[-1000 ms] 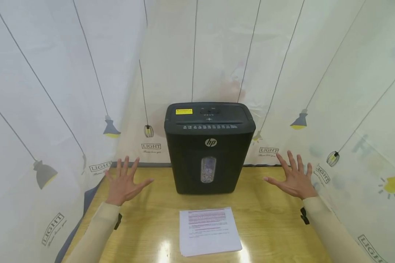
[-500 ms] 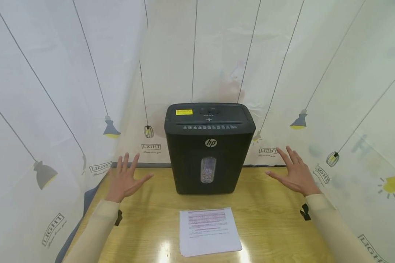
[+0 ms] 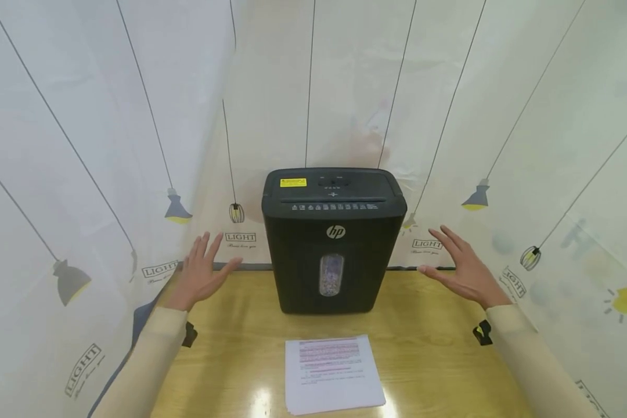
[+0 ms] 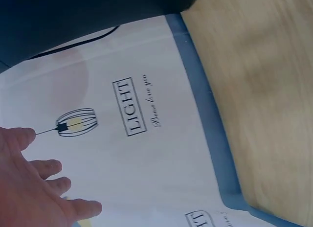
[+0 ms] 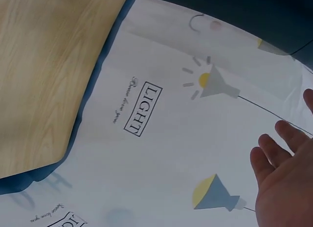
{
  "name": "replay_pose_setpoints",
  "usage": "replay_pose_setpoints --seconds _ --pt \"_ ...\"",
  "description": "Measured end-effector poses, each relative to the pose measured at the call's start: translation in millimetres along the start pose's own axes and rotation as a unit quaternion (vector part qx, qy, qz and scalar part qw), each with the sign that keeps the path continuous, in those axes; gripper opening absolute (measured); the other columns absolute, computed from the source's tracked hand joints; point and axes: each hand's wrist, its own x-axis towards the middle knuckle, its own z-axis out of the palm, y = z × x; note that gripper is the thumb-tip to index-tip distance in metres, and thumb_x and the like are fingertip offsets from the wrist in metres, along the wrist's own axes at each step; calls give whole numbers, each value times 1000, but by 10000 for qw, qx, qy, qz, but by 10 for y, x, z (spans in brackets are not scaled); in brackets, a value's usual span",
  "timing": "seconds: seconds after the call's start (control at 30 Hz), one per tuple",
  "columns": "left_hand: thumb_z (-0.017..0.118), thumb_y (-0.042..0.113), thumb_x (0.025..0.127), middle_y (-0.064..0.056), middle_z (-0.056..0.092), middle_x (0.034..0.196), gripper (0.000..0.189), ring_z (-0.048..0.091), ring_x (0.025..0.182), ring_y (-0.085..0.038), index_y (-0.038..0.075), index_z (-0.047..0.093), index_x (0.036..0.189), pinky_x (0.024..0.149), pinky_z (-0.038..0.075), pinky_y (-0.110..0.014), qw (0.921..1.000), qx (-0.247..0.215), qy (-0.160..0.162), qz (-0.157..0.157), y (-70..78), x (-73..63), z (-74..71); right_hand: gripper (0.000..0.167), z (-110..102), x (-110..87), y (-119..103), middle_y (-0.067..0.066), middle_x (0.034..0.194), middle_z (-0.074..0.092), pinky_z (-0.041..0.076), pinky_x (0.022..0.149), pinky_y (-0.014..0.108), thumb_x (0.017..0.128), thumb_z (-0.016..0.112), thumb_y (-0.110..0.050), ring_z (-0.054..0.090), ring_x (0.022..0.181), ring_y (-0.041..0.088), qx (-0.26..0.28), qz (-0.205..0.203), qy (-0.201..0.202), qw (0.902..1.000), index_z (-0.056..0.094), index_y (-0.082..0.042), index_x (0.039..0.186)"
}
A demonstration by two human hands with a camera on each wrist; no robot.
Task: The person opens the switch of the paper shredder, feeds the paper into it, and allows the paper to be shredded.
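Observation:
A black HP paper shredder [image 3: 326, 244] stands upright at the back of the table, with paper bits behind its small front window. In front of it lies a stack of printed paper sheets [image 3: 334, 377], the top one marked in red. To the shredder's left my left hand [image 3: 201, 276] is raised, fingers extended and thumb apart, touching nothing. On the other side my right hand [image 3: 465, 270] is held up likewise, away from the shredder. Each wrist view shows part of its own hand, the left hand [image 4: 34, 188] and the right hand [image 5: 288, 183], holding nothing.
The wooden table [image 3: 423, 348] has its back edge against a pale curtain [image 3: 355, 81] printed with hanging lamps, which also rises on both sides. Behind the shredder, a thin black cable [image 4: 78, 47] shows in the left wrist view.
Both hands have turned a little inward and risen slightly beside the shredder, and their fingers have drawn closer together. The shredder and the paper stack stay on the table.

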Motion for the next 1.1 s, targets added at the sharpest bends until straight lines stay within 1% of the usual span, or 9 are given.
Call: replay_pose_setpoints --seconds 0.1,0.27,0.47,0.6,0.67,0.83,0.97,1.03,1.1 --pt "44 72 98 -23 6 172 94 7 157 -49 16 12 166 122 14 -72 9996 -266 -40 23 66 39 -91 91 -40 44 -64 7 174 14 25 110 79 90 73 -55 21 155 46 168 -268 102 9994 22 -35 163" --pt "41 72 99 -21 13 171 89 18 156 -48 19 15 166 120 23 -70 9980 -610 -139 -8 179 115 -267 88 -149 148 -184 3 172 22 25 114 76 89 78 -46 22 156 40 486 -621 199 9967 30 -33 161" --pt "41 71 100 -17 24 169 85 25 155 -44 19 23 164 122 24 -65 9960 -852 44 268 291 246 -444 82 -292 221 -330 0 170 29 26 115 74 89 79 -41 27 156 37 663 -794 352 9940 35 -35 159" --pt "42 73 99 -15 27 169 85 24 156 -41 21 24 164 124 23 -64 9947 -980 67 318 394 336 -586 81 -348 262 -408 -2 167 36 31 114 72 88 82 -36 33 153 35 730 -1072 639 9895 38 -41 156" --pt "42 73 98 -14 28 169 86 24 156 -39 20 26 164 125 22 -62 9936 -1080 106 313 448 384 -655 81 -363 297 -443 -2 165 39 33 113 70 87 83 -33 36 151 35 732 -1286 778 9859 40 -41 155" --pt "42 75 97 -14 33 167 87 28 156 -37 17 32 162 124 25 -59 9925 -1126 277 390 577 497 -774 78 -395 415 -559 0 161 44 38 112 65 85 85 -29 42 148 31 669 -1756 967 9774 47 -33 153" --pt "43 73 98 -14 36 165 83 30 155 -36 18 35 160 124 27 -58 9924 -1019 341 598 694 578 -841 70 -400 502 -653 1 153 55 42 112 60 84 86 -25 50 142 27 581 -2018 1136 9711 56 -24 147" --pt "43 72 99 -13 38 164 81 32 154 -35 19 37 159 123 28 -58 9920 -991 361 693 753 615 -869 64 -393 536 -692 2 145 61 45 112 54 83 87 -21 55 136 26 561 -2190 1267 9658 62 -19 142" --pt "43 72 98 -13 40 162 80 34 152 -35 20 39 158 123 29 -59 9920 -941 363 760 821 647 -896 59 -383 563 -722 2 137 67 47 112 43 81 88 -18 59 130 23 505 -2320 1403 9612 66 -17 136"
